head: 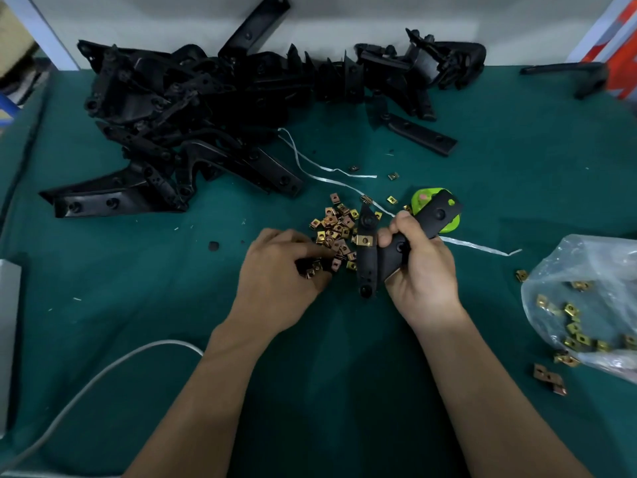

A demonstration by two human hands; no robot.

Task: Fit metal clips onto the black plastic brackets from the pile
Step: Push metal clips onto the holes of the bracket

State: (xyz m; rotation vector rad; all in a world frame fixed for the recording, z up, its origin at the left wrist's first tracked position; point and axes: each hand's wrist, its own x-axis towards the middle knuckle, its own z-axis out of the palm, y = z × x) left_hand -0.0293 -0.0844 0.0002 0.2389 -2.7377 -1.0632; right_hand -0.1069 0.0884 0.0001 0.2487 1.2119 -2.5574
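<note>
The left grip [275, 270] curls over the near edge of the clips [336, 231], so I can't tell if it's pinching 1 or more. The right grip [422, 270] covers the middle of the bracket [439, 213], and that bracket hides most of a lime green thing [422, 197] that I can't identify. The plastic bag [586, 257] and grey box [8, 322] get chopped off by the picture's edges. The bracket pile [172, 115] overlaps too much to count. The black part [579, 77] at top right is just blur.
</note>
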